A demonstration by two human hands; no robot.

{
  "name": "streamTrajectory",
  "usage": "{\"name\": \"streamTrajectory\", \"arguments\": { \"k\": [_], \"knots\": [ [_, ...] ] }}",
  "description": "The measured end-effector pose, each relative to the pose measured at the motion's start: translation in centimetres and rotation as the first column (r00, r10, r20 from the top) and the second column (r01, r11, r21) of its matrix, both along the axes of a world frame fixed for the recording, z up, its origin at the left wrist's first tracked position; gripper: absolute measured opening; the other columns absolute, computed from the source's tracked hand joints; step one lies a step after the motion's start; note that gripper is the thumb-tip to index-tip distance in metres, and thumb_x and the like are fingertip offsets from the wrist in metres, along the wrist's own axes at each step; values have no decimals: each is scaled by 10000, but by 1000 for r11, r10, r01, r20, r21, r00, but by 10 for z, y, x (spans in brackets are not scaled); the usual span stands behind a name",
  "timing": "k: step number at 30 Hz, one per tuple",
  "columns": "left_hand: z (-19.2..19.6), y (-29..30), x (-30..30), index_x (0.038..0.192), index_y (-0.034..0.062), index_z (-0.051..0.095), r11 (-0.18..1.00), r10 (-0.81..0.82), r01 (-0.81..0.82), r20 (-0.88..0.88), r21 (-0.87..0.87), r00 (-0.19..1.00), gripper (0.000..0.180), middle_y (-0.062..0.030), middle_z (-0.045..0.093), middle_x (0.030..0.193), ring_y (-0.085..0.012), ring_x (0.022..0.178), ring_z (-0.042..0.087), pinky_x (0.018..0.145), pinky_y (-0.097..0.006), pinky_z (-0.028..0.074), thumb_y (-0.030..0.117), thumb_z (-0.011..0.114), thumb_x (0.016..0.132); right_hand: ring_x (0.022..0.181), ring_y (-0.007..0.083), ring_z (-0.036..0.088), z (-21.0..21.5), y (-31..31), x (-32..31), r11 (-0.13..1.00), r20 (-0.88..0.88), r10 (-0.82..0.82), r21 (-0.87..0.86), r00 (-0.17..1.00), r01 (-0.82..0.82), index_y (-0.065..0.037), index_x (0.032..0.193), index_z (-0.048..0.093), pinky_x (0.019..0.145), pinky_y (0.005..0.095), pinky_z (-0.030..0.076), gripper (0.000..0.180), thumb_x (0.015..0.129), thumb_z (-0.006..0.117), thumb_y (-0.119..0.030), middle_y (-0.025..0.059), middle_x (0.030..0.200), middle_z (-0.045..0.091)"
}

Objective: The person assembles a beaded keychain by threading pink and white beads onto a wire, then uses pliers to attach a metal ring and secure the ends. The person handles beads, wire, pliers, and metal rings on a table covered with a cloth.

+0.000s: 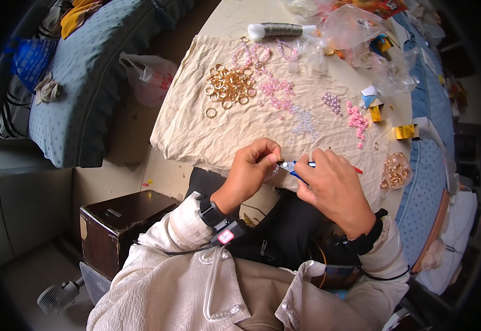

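My left hand (251, 170) is closed in a pinch at the near edge of a cream cloth. At its fingertips is a small gold-coloured piece, and a few clear beads (272, 172) hang just below; the fingers hide most of it. My right hand (337, 185) grips small blue-handled pliers (298, 175), whose tip meets the left fingertips. Beyond the hands lie clear bluish beads (305, 122), pink beads (276, 88), purple beads (332, 103) and more pink beads (357, 118). A heap of gold rings (230, 85) sits farther left.
The cream cloth (191, 118) covers the table. A wire spool (279, 30) and crumpled plastic bags (356, 33) are at the far side. A small bag of gold pieces (396, 172) lies right. A dark wooden box (127, 212) and patterned blue seat (80, 94) stand left.
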State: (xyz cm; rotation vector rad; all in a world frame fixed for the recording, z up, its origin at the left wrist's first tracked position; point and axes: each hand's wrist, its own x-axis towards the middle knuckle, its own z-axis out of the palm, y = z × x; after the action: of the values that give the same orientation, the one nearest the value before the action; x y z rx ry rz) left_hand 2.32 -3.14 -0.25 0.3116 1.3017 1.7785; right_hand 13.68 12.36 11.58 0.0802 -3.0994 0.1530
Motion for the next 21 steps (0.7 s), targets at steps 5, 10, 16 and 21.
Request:
{"name": "streamTrajectory", "arguments": {
  "k": [5,10,16,21],
  "knots": [
    [-2,0,1,1046,60,627,999,-6,2,-129,-32,992,43,36,599,812,-37,644,505,568,-211,417,100,624,1061,777,260,622,-3,4,1,1000,33,1,16,999,-2,-84,1041,621,632,405,517,265,815,736,-162,85,850,535],
    [-1,1,-3,1058,67,600,1000,-19,18,-58,-15,998,44,33,590,804,-35,624,487,542,-212,395,106,596,1077,766,281,654,-14,4,6,997,0,-53,-60,999,53,-88,990,618,617,420,533,226,816,740,-164,95,839,552],
    [1,0,-6,1065,69,560,1000,-21,20,15,18,1000,70,21,579,788,-42,599,471,528,-216,378,130,559,1099,829,317,673,-21,22,23,968,-50,-213,-145,976,204,-53,1026,634,699,437,542,245,831,737,-159,117,896,603],
    [1,-1,-7,1079,73,543,996,-17,17,5,83,1000,77,14,565,780,-51,591,474,526,-224,380,144,543,1109,915,362,650,-47,61,53,852,-188,-524,-122,831,510,-58,1124,628,784,459,528,303,857,724,-167,138,979,632]
  ]
}}
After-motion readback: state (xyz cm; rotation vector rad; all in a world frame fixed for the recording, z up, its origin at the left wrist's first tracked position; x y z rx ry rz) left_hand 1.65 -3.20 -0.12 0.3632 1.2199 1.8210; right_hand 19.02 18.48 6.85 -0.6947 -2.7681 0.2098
